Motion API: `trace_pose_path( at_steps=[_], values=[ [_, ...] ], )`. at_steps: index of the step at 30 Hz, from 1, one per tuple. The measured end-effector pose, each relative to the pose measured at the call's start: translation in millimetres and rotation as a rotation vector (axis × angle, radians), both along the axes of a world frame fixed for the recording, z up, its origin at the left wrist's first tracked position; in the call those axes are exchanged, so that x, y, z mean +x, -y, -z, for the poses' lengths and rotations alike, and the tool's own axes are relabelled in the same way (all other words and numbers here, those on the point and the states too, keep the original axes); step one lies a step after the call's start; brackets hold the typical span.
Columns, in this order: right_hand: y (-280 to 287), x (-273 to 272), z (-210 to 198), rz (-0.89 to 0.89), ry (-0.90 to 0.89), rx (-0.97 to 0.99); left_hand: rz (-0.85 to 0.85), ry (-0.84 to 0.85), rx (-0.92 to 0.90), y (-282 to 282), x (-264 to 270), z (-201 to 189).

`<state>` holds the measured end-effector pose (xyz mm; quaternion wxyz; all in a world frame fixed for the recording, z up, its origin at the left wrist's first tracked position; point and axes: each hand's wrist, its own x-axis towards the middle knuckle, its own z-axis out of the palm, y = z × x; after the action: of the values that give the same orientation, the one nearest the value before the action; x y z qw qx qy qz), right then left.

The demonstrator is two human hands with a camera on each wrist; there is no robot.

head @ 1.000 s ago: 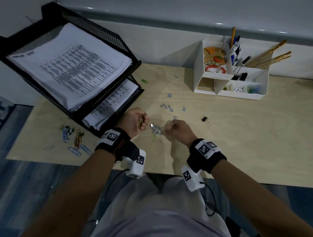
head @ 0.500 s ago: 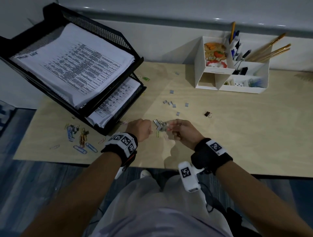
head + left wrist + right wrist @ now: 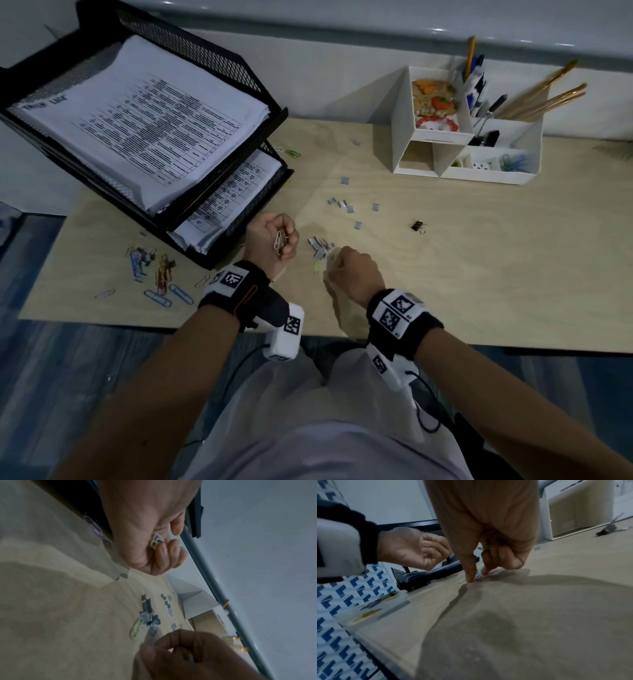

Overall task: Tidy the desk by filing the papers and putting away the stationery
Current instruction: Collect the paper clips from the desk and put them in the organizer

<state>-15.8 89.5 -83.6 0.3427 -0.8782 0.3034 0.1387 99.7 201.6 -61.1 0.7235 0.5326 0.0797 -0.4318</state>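
I saw the left hand (image 3: 270, 240) curled round a few clips (image 3: 280, 241). The right hand (image 3: 352, 270) pinched a small clip (image 3: 478, 576) on the worktop (image 3: 479, 274), by staples (image 3: 320, 246) at its 11 o'clock.

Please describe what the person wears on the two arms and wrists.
Both forearms are bare, with no sleeves. The left wrist carries a black band with a thin orange line and white square code markers; a white camera block hangs under it. The right wrist has a similar black band, markers and a black cable.
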Motion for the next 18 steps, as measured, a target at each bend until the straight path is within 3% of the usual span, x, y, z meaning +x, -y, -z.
trace_pose_path(
  at_steps=[2, 5, 8, 11, 15, 18],
  values=[
    [-1, -1, 3, -0.038, 0.007, -0.057, 0.111, 0.106, 0.238, 6, -1, 1],
    [7, -3, 3, -0.058, -0.03, -0.068, 0.579, 0.627, 0.735, 12, -11, 6],
    [18, -8, 0, -0.062, -0.073, -0.033, 0.851, 0.867, 0.933, 17, -21, 8],
    [34, -12, -4, 0.029, -0.03, 0.085, 0.914, 0.981, 1.064, 27, -25, 9],
    [58, -17, -9, 0.296, 0.094, 0.429, 0.914, 1.006, 1.17, 32, -38, 9],
    [82, -24, -13, 0.555, 0.265, 0.864, 0.957, 0.871, 0.992, 41, -40, 7]
  ],
)
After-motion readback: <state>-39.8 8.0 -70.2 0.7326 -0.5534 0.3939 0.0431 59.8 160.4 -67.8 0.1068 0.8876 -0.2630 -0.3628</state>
